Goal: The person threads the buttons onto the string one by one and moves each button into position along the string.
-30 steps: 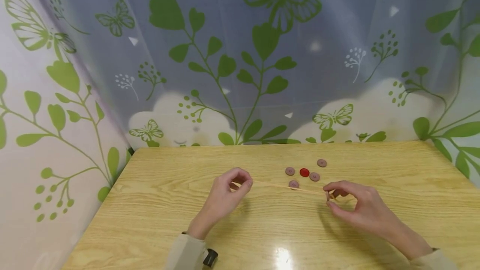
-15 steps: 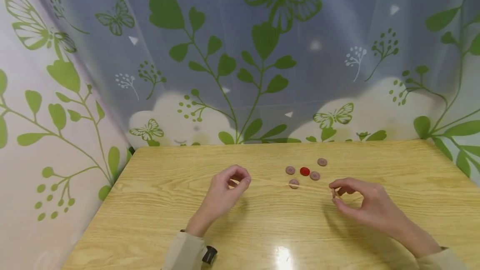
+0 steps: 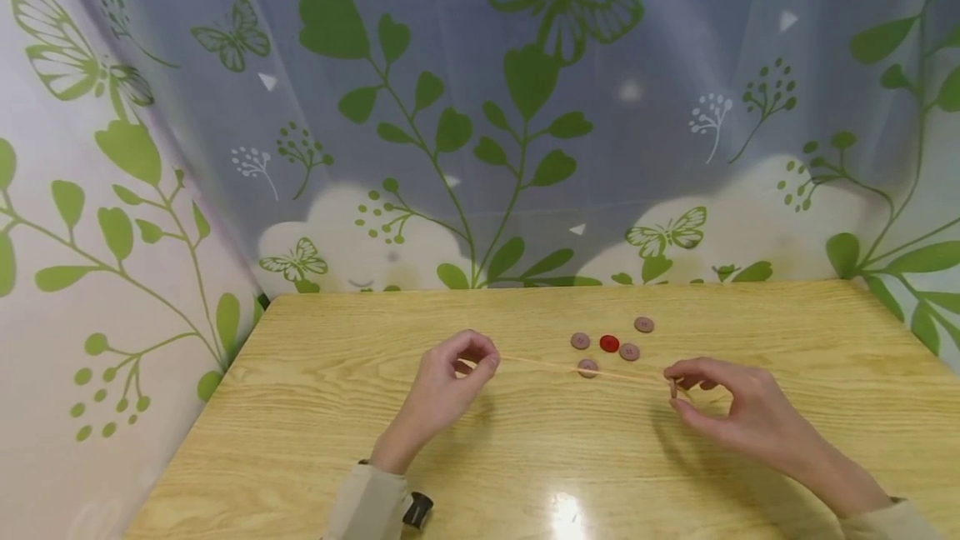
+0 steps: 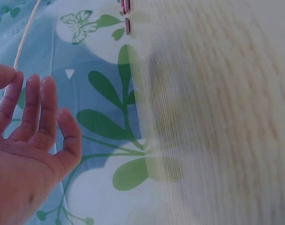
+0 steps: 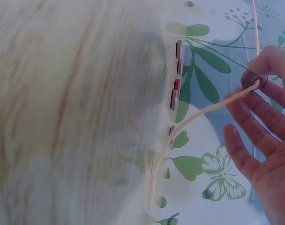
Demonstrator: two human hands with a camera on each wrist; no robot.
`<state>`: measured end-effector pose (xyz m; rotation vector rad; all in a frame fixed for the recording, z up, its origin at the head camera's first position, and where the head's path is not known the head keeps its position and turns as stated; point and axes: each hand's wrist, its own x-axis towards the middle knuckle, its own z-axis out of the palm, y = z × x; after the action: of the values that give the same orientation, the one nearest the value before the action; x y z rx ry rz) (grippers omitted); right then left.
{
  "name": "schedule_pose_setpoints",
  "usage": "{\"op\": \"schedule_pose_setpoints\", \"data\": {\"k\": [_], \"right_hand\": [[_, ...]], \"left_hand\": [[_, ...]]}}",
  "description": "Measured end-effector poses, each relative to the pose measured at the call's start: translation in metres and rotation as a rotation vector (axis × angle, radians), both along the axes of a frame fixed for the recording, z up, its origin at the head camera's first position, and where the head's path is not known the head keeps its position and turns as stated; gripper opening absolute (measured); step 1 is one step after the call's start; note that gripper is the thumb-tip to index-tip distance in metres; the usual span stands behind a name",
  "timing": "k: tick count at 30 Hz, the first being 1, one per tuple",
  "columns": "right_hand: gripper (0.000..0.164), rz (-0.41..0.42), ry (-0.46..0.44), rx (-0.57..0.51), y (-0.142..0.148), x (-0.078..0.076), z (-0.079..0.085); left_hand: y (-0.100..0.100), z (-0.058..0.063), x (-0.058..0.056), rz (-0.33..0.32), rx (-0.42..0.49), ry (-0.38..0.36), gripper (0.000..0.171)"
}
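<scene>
A pale yellow string (image 3: 551, 364) runs taut between the two hands above the table. My left hand (image 3: 442, 386) pinches one end of it between thumb and index finger; in the left wrist view, the string (image 4: 26, 37) leads up from those fingertips while the other fingers stay loosely spread. My right hand (image 3: 750, 411) pinches a brownish-pink button (image 5: 251, 80) by its edges. The string passes through this button, and its loose tail (image 5: 206, 108) droops to the table in the right wrist view. Beyond the hands lie a red button (image 3: 609, 343) and several brownish-pink buttons (image 3: 581, 341).
The wood-grain table (image 3: 315, 423) ends at a patterned curtain (image 3: 420, 148) behind and at the sides. One brownish-pink button (image 3: 588, 371) lies just under the stretched string in the head view. A black band (image 3: 417, 510) shows by the left sleeve.
My right hand has moved a little to the right with the button, and my left hand slightly to the left. More string now stretches between them. The buttons on the table have stayed put.
</scene>
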<state>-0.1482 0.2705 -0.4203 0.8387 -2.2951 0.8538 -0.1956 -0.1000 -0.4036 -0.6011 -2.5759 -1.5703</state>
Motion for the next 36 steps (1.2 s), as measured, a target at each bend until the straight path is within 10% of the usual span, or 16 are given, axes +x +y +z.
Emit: {"op": "schedule_pose_setpoints", "data": {"k": [36], "right_hand": [[0.055,-0.046,-0.023,0.058,0.023,0.006,-0.006]], "left_hand": [[-0.008,-0.002,-0.002,0.015,0.0,0.02,0.005]]}}
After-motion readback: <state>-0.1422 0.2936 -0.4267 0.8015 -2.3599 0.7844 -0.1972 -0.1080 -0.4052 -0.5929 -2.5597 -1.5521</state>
